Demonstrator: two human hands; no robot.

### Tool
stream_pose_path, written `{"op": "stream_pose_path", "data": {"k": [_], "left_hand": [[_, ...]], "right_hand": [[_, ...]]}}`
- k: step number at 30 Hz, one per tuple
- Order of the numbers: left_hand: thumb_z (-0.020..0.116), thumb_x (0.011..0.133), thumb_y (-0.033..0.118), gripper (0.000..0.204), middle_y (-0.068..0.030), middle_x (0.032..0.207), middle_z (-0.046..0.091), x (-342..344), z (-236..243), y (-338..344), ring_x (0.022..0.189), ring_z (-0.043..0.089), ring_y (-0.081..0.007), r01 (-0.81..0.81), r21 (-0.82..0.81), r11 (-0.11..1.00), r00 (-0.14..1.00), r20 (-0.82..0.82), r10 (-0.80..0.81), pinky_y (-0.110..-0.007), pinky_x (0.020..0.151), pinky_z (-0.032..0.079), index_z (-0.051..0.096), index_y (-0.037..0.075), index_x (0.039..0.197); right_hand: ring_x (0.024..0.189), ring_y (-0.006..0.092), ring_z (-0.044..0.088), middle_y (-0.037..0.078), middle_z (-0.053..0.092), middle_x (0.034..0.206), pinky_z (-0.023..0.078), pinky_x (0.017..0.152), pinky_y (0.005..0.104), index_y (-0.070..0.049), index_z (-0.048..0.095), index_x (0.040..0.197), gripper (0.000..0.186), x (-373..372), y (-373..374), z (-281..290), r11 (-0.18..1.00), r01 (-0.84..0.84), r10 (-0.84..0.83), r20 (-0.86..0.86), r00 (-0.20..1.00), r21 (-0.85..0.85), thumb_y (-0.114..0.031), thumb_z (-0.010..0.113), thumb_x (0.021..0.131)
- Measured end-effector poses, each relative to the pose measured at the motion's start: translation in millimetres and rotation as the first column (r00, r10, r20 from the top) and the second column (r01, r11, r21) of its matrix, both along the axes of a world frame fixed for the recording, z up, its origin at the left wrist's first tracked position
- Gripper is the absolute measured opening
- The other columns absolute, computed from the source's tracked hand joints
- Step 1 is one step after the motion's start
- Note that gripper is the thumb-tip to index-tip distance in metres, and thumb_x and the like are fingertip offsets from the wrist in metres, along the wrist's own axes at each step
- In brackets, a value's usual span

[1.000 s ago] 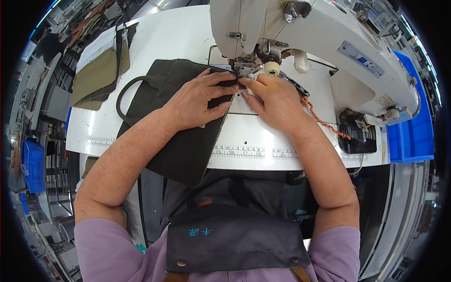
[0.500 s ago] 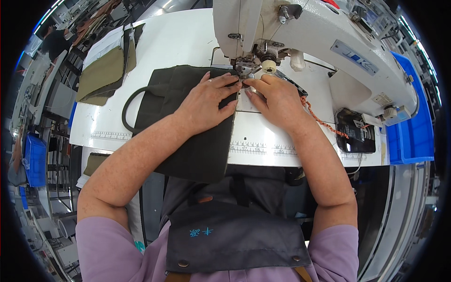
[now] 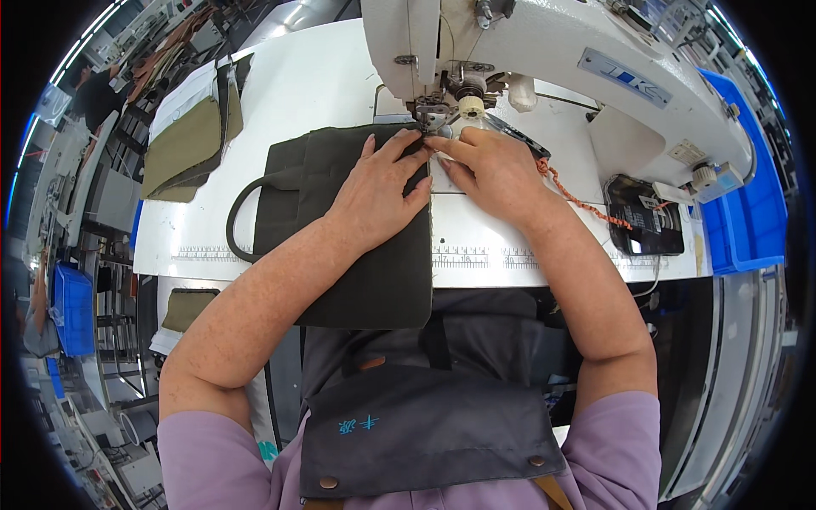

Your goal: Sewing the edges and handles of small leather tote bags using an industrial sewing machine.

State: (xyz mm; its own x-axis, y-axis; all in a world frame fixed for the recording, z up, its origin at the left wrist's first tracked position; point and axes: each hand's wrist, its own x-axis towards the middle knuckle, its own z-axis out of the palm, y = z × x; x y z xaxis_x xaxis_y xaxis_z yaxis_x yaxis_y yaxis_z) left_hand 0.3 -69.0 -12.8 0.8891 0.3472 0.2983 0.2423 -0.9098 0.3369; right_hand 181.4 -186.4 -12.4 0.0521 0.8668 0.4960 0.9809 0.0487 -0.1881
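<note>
A dark green fabric piece (image 3: 365, 289) with a looped handle (image 3: 240, 212) lies on the white sewing table, its near end hanging over the front edge. My left hand (image 3: 378, 187) rests flat on it, fingers stretched toward the needle area of a white sewing machine (image 3: 552, 51). My right hand (image 3: 489, 170) is at the fabric's far right corner, index finger reaching to the presser foot (image 3: 427, 119) and the other fingers curled in. Its fingertips seem to pinch the fabric's edge, partly hidden by the hand. The needle itself cannot be made out.
Olive and white cut pieces (image 3: 183, 144) lie stacked at the table's far left. To the right are a black phone (image 3: 643, 217), an orange twisted cord (image 3: 578, 204) and a blue bin (image 3: 739, 212). A printed ruler (image 3: 463, 257) runs along the front edge.
The view has shifted and turned slightly. The fabric's near end has swung a little to the right over the ruler. Both hands stay beside the presser foot.
</note>
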Motion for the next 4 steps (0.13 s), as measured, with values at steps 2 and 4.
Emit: {"op": "stream_pose_path", "data": {"k": [2, 4], "left_hand": [[0.064, 0.096, 0.024, 0.045, -0.0145, 0.152, 0.049, 1.8, -0.8, 1.0, 0.139, 0.050, -0.0339, 0.006, 0.002, 1.000, 1.000, -0.014, -0.006, -0.058, 0.120, 0.034, 0.063, 0.004, 0.137], [0.064, 0.097, 0.024, 0.045, -0.0148, 0.154, 0.048, 3.2, -2.1, 2.4, 0.140, 0.050, -0.0344, 0.011, 0.002, 1.000, 1.000, -0.024, -0.011, -0.058, 0.120, 0.033, 0.063, 0.004, 0.137]], "right_hand": [[0.085, 0.0280, 0.069, 0.007, 0.067, 0.088, 0.055, 0.073, 0.0430, -0.015, 0.075, 0.116, 0.026, -0.2, 0.8, -0.2, 1.000, 0.026, -0.026, 0.030, 0.999, -0.017, -0.026, 0.066, 0.094], [0.088, 0.0276, 0.069, 0.007, 0.067, 0.089, 0.055, 0.073, 0.0420, -0.016, 0.075, 0.120, 0.031, 0.0, 1.8, -0.5, 0.999, 0.020, -0.020, 0.012, 1.000, -0.034, -0.026, 0.069, 0.092]]}}
